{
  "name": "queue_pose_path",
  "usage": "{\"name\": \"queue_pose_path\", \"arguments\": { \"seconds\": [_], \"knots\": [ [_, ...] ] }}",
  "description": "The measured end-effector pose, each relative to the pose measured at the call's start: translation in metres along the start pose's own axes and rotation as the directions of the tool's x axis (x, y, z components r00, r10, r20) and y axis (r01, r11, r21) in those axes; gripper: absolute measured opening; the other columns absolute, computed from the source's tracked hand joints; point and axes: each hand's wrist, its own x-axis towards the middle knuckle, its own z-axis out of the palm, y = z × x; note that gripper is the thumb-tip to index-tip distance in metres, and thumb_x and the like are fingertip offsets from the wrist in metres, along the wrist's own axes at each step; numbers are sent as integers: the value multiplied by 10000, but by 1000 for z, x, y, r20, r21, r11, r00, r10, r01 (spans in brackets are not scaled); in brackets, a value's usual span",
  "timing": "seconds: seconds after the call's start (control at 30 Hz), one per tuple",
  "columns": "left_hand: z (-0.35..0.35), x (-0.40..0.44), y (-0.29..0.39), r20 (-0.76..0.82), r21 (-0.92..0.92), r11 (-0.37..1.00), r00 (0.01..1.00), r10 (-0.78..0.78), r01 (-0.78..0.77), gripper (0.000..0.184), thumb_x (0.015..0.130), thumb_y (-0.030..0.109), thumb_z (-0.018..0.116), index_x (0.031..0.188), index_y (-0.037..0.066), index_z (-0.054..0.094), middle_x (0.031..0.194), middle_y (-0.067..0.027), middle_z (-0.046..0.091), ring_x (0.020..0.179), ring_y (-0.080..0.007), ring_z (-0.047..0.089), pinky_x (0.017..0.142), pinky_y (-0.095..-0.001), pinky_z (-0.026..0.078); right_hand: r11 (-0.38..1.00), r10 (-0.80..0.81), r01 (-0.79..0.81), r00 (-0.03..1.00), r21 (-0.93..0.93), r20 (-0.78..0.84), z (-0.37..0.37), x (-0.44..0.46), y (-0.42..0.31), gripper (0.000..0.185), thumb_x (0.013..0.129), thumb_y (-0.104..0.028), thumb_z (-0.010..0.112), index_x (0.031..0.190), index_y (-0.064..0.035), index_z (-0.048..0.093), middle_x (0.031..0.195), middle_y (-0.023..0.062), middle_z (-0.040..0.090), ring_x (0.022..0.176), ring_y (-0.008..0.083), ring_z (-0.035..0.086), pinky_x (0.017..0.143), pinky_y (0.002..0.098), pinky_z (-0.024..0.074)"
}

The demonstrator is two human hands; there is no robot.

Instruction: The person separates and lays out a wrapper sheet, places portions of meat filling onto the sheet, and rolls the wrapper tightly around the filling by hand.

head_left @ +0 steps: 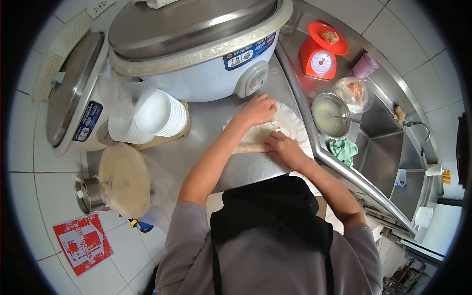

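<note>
On the steel counter lies a thin whitish round sheet (290,123), which looks like a spring roll wrapper. My left hand (258,109) is at its far side with fingers curled down onto the sheet. My right hand (284,147) is at the near side, its fingers closed at the end of a narrow pale roll (250,147) along the sheet's near edge. My fingertips are partly hidden by the hands. A large stack of round pale wrappers (125,179) sits at the left, partly in clear plastic.
A big rice cooker (196,83) stands behind my hands, another (81,113) at left. White bowls (162,115) are stacked between. At right are a red scale (314,59) with filling, a metal bowl (319,110) of cloudy liquid, a green cloth (342,151) and a sink (381,157).
</note>
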Motion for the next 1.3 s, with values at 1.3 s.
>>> {"name": "queue_pose_path", "arguments": {
  "seconds": [1.3],
  "knots": [
    [-11,-136,14,-293,-363,931,943,-157,42,306,791,-19,478,1086,13,552,1072,-149,559,1038,-314,537,898,-359,421,997,33,-36,998,65,45,49,42,-39,321,664,-126,727,933,-3,599,971,152,624,945,311,596,790,400,499]
  ]
}}
